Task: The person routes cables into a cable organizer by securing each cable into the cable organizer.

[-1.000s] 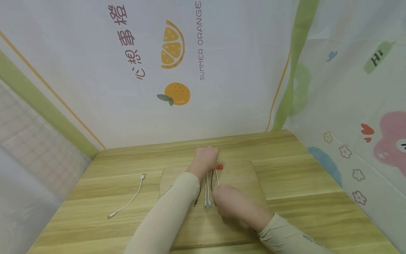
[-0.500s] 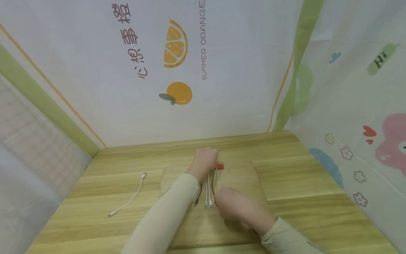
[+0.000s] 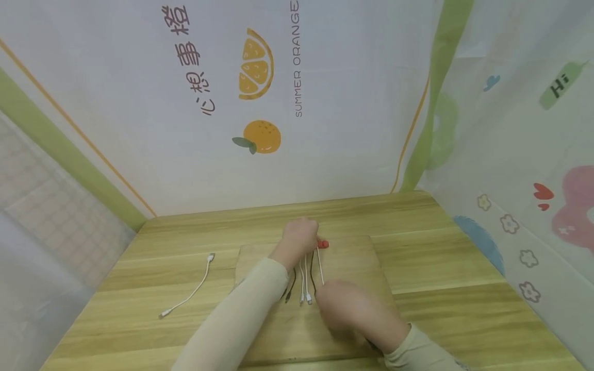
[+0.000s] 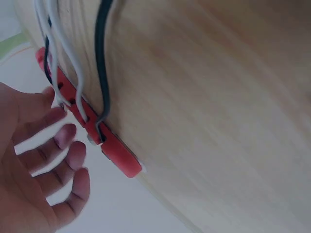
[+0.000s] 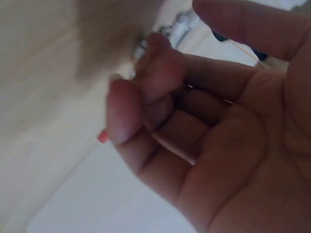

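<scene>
A red cable holder (image 4: pixel 121 158) lies at the far edge of a wooden board (image 3: pixel 297 335), with white and dark cables set in its slots. My left hand (image 3: pixel 300 236) is at the holder; in the left wrist view its thumb and index fingertip grip around its slotted part while the other fingers curl loosely. A white cable (image 3: pixel 320 265) runs straight from the holder's right side into my right hand (image 3: pixel 345 306), which holds it with curled fingers; its near end is hidden. Left of it, a dark cable (image 3: pixel 311 270) and white cables (image 3: pixel 306 283) lie side by side.
A separate short white cable (image 3: pixel 197 286) lies on the wood-grain table (image 3: pixel 464 314), left of the board. Printed curtains (image 3: pixel 348 129) hang behind the table and along both sides.
My right hand has moved a little toward the near side and right, showing more of the white cable. My left hand stays at the holder.
</scene>
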{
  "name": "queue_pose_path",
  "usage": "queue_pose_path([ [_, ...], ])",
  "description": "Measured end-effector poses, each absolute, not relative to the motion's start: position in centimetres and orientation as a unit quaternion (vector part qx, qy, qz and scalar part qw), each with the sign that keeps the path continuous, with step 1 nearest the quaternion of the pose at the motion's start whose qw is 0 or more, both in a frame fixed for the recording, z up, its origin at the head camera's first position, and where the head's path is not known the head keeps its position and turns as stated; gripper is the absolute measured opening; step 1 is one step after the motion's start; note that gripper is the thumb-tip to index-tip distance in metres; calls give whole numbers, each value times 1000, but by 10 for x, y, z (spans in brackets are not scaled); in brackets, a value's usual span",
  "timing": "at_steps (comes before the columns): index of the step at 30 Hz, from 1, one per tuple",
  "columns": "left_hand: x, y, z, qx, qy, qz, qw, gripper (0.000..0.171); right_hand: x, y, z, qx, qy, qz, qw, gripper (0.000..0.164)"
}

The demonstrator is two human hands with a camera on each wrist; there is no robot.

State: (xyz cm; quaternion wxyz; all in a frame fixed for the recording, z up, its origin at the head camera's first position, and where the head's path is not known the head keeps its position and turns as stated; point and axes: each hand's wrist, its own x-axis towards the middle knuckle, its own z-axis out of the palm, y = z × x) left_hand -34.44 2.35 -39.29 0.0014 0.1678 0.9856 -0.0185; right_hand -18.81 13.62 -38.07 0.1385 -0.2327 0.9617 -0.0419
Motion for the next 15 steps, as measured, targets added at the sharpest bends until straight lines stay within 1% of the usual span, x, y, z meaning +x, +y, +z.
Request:
queue_pose_path([
  [4,-335,15,-387,140,990,21,-7,17,-186,134,-372,-218,963,-59,148,24],
  [7,-328,2,-381,117,990,74,-16,19,-183,132,-365,-215,962,-86,144,29],
  [12,-315,-32,-370,89,986,138,-19,26,-179,125,-356,-223,960,-96,138,33],
  [15,-307,-55,-369,75,988,132,-29,30,-177,117,-355,-235,959,-74,138,33],
])
